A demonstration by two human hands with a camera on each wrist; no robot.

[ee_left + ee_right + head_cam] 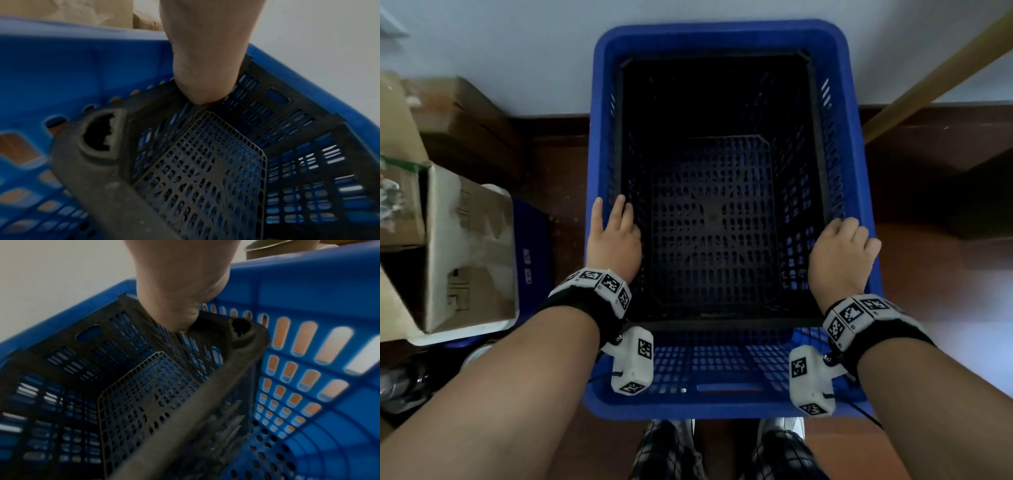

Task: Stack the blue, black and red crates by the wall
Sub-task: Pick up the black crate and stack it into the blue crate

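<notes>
The blue crate (722, 34) stands on the floor with its far end against the white wall (517, 51). Nested inside it is the black crate (715, 222), its rim a little below the blue rim. My left hand (614, 233) rests on the left rims with fingers lying straight forward; its thumb (203, 73) reaches down against the black crate's (205, 170) inner wall. My right hand (840, 250) grips the right side, fingers curled over the rims, thumb (180, 305) inside the black crate (133, 394). No red crate is in view.
Open cardboard boxes (469, 246) crowd the floor on the left, with a blue object (530, 240) beside them. A wooden pole (928, 78) leans against the wall at the right. My shoes (780, 428) are just behind the blue crate's near end.
</notes>
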